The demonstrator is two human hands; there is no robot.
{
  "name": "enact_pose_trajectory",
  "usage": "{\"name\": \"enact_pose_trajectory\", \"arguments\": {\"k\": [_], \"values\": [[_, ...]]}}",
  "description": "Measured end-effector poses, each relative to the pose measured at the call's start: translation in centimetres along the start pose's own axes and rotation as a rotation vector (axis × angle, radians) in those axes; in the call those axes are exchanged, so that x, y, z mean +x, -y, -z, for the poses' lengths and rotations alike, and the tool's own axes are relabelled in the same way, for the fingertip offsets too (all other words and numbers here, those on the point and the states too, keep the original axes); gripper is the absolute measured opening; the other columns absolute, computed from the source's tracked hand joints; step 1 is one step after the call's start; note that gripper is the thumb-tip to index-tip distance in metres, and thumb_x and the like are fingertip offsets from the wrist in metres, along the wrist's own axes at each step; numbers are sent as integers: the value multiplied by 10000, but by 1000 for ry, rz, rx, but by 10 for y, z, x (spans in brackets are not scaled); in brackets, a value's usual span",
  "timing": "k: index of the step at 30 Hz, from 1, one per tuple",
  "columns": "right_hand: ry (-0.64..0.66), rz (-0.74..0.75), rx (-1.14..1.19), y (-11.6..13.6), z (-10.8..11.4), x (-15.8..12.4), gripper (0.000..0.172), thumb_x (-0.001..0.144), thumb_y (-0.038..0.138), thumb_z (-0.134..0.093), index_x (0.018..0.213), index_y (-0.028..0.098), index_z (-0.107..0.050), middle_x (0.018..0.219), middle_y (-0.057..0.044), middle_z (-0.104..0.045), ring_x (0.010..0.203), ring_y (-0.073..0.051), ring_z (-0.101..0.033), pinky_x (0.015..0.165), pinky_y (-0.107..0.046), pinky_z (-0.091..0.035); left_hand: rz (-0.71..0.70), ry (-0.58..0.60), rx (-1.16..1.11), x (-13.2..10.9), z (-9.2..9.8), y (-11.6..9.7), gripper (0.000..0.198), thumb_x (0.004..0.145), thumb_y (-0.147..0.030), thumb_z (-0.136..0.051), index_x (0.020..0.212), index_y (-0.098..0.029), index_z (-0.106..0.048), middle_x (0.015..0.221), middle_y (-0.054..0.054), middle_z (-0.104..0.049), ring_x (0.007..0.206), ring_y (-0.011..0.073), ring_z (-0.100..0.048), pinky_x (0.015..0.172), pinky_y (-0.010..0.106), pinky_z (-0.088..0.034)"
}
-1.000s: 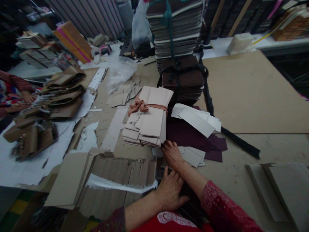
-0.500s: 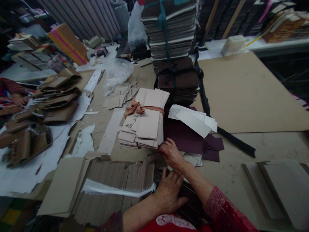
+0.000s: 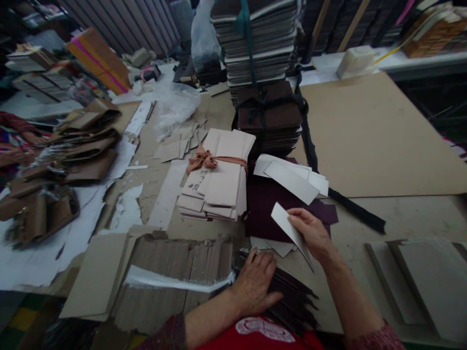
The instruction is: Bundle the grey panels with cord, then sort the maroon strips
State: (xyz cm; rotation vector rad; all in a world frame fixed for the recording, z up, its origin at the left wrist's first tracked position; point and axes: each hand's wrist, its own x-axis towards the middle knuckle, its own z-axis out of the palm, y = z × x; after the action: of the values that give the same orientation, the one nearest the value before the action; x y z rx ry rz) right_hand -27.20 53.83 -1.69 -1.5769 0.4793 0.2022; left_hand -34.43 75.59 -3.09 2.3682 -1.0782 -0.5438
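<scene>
My right hand (image 3: pixel 310 231) pinches a narrow white card strip (image 3: pixel 286 223), held tilted above the table. Under it are dark purple sheets (image 3: pixel 264 211) and a few pale pieces. My left hand (image 3: pixel 255 282) lies flat with fingers spread on a pile of dark strips (image 3: pixel 292 296) at the table's near edge. Beyond the right hand, several white cards (image 3: pixel 294 177) rest on the purple sheets. A bundle of pale cards (image 3: pixel 222 180), tied with a brown ribbon, stands to the left of them.
A row of grey-brown boards (image 3: pixel 164 272) with a white strip across stands at my left. Dark tied stacks (image 3: pixel 270 116) rise behind the pale bundle. Grey boards (image 3: pixel 419 287) lie at right. Brown leather pieces (image 3: pixel 91 146) and another person's arm (image 3: pixel 18 136) are far left.
My right hand has moved right, away from the pale bundle's near corner, and now holds a white card strip. My left hand has stayed on the dark strips, which show more now.
</scene>
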Motion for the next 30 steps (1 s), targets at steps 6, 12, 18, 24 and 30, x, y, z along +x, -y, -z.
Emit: {"name": "enact_pose_trajectory", "arguments": {"k": [6,12,18,24,30], "values": [[184,-100,-245,-49,-3,-38,365,754,544,-653,862,195,-679,767,-16,-682,729,-202,-609,682,-308,-484,-1,-95,9,-6,-14,2,648,831,-599,-670,1279,-159,-512,1363,127,-496,1315,318,-411,1217,530,-226],[53,-87,-374,-76,-11,-43,348,811,543,-556,857,211,-648,785,-26,-673,740,-222,-614,691,-329,-484,-3,-84,10,-4,-8,0,678,839,-600,-657,1317,-151,-483,1337,139,-517,1258,314,-454,1194,544,-257],[34,-54,-483,-77,-5,-35,340,868,500,-467,844,204,-634,782,-39,-659,741,-223,-613,696,-339,-498,-26,-92,5,-5,-5,-2,634,844,-571,-675,1285,-156,-488,1294,124,-545,1215,308,-483,1179,547,-264],[288,144,-644,-67,-16,-49,289,895,376,-518,795,208,-731,901,-77,-655,939,-236,-596,897,-369,-459,-76,-224,-24,-8,-22,4,705,820,-473,-715,1339,-147,-367,1300,156,-505,1235,315,-473,1152,577,-283],[446,215,-787,-58,-21,-43,247,874,148,-501,861,213,-739,839,-33,-701,800,-179,-644,758,-274,-483,7,-109,23,-5,-15,2,825,803,-562,-720,1413,-140,-359,1326,147,-507,1211,331,-481,1123,530,-312]]}}
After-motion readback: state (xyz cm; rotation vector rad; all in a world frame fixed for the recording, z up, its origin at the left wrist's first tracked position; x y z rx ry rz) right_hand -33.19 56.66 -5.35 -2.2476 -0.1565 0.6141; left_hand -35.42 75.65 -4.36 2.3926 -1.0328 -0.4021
